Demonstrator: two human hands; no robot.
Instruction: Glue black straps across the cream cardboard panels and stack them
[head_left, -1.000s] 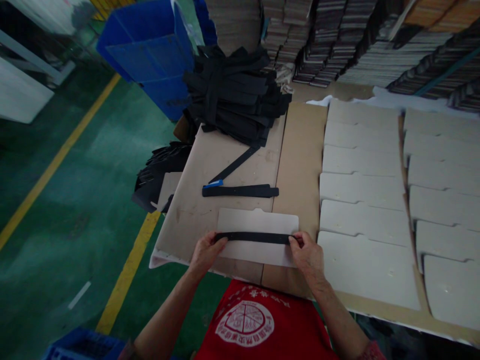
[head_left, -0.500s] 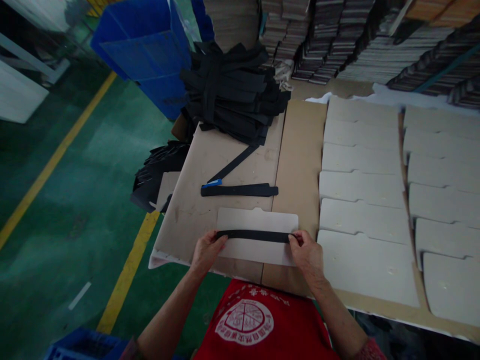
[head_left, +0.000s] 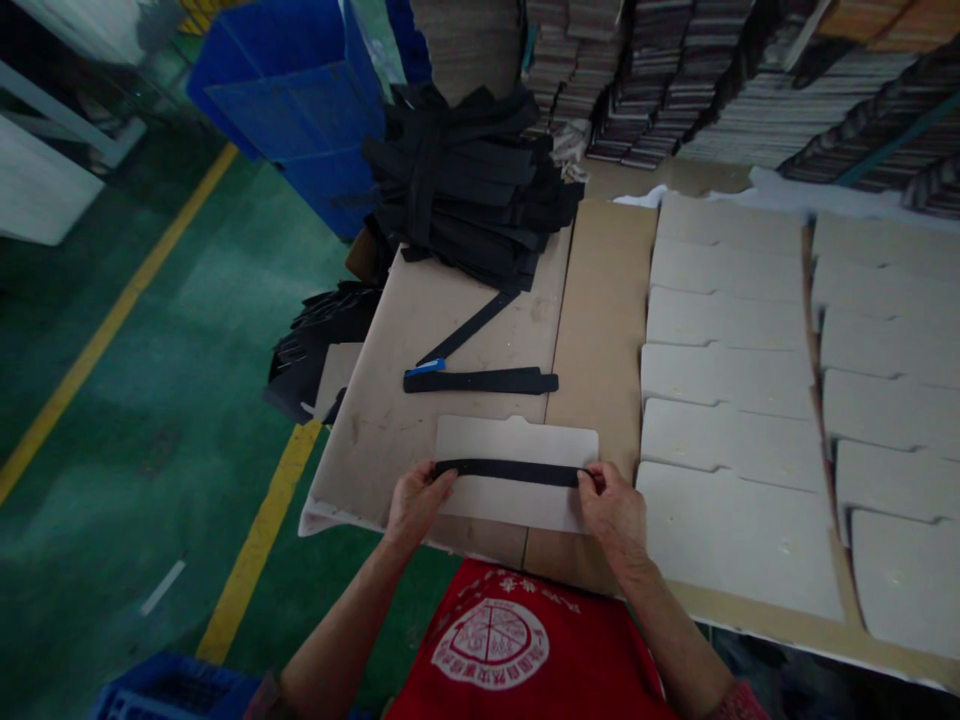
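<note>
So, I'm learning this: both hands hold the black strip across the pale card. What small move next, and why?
Probably press the black strip down onto the pale card: left hand and right hand pinch its ends, and it lies straight across it.

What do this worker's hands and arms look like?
Both the left hand and right hand are bare, no gloves, and the forearms are uncovered. A patterned reddish sleeve edge shows near the right elbow. The red top bears a round white emblem.
</note>
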